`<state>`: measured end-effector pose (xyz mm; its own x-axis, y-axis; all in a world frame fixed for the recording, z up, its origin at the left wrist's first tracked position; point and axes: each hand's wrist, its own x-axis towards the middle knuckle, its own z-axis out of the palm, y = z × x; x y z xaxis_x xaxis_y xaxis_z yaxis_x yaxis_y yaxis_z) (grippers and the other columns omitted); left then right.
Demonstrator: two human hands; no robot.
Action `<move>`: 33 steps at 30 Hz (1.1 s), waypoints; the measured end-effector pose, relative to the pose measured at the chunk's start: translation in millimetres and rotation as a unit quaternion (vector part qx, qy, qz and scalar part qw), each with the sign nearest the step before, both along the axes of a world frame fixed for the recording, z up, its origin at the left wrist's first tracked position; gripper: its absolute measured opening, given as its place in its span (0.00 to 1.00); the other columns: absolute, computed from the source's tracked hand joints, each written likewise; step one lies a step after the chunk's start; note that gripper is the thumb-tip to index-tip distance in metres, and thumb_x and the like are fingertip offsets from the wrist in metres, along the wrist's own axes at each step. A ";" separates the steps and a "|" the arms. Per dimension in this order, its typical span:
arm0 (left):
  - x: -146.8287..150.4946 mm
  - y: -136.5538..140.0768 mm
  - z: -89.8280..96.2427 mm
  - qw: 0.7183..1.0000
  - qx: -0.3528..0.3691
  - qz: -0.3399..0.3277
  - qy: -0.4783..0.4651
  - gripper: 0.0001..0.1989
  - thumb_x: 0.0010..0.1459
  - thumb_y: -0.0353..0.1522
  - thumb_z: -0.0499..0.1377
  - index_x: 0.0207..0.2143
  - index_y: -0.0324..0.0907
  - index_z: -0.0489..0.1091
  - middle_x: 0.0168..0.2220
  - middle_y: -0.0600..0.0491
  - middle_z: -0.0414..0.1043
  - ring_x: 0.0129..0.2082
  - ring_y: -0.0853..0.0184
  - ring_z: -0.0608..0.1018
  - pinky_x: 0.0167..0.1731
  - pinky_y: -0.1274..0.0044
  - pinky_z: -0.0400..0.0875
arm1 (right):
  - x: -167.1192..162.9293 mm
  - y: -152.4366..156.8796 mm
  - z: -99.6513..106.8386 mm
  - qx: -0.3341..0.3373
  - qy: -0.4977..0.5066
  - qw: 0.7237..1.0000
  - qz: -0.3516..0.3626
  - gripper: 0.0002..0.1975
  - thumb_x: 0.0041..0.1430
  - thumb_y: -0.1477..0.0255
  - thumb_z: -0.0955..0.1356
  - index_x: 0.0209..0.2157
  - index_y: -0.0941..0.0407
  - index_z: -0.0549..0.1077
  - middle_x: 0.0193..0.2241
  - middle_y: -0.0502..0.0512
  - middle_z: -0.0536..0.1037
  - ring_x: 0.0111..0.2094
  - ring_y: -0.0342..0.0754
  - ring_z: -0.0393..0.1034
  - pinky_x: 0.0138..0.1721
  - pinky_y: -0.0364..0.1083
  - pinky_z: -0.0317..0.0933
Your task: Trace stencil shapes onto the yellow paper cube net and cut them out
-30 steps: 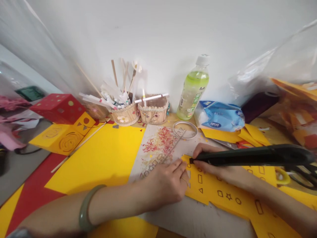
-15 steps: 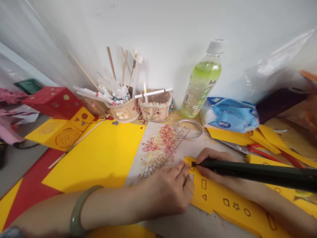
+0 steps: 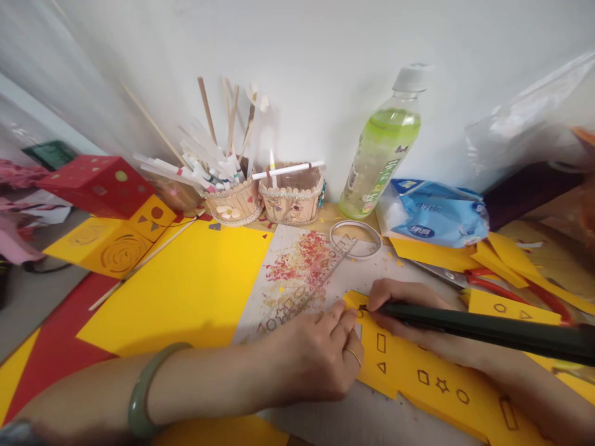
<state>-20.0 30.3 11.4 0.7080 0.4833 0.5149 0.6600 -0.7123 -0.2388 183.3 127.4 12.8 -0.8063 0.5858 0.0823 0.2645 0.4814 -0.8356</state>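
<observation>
Left hand: fingers bent and close together, fingertips down on the left end of the card; whether they grip it or only press cannot be told. Worn: gold band on a finger, green bangle on the forearm.

Right hand: closed on the pen, black, held close to its tip, which meets the card's upper left corner. The two hands are apart, the fingertips near each other.

Card: yellow, lying beneath both hands and running to the lower right; dark outlines of rectangle, triangle, star and circle.

Stencil: clear, flat, beyond the left hand, its far end within the hoop.

Left of the hands: yellow sheet, partly over a red sheet; thin stick along its left edge; red box, dotted, behind a yellow box.

Along the wall: left basket, filled with markers and sticks; right basket, a white marker across its rim; bottle, green liquid, white cap; blue packet.

Scissors: red handles, in front of the packet, partly under yellow strips.
</observation>
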 end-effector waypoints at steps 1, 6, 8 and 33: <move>0.1 0.1 0.1 1.000 0.000 0.001 0.000 0.08 0.58 0.25 0.54 0.34 0.29 0.72 0.39 0.39 0.77 0.40 0.55 0.80 0.29 0.73 0.78 | -1.1 -0.3 0.5 0.009 0.003 1.000 -0.001 0.04 0.59 0.71 0.65 0.30 0.51 0.68 0.23 0.44 0.70 0.24 0.40 0.64 0.25 0.38 0.60; 0.9 0.6 1.3 1.000 0.003 0.005 0.001 0.09 0.58 0.24 0.52 0.34 0.30 0.72 0.39 0.39 0.77 0.39 0.56 0.80 0.30 0.74 0.77 | -4.8 -3.6 5.2 0.045 0.006 0.999 -0.006 0.06 0.58 0.74 0.64 0.27 0.52 0.66 0.21 0.43 0.68 0.21 0.39 0.62 0.22 0.37 0.59; 0.9 1.0 2.2 1.000 0.003 0.004 0.002 0.09 0.57 0.24 0.53 0.34 0.29 0.72 0.39 0.38 0.77 0.39 0.56 0.80 0.30 0.74 0.77 | -4.1 -5.4 5.7 0.059 0.005 0.998 -0.015 0.05 0.57 0.74 0.64 0.27 0.52 0.65 0.21 0.43 0.68 0.21 0.39 0.61 0.22 0.37 0.59; 0.2 1.4 2.3 1.000 0.004 -0.005 0.004 0.07 0.57 0.25 0.55 0.35 0.29 0.72 0.39 0.39 0.77 0.40 0.56 0.80 0.31 0.73 0.77 | -5.9 -11.4 14.2 0.039 0.002 0.996 -0.079 0.05 0.57 0.68 0.67 0.28 0.52 0.71 0.20 0.45 0.72 0.21 0.41 0.66 0.21 0.39 0.61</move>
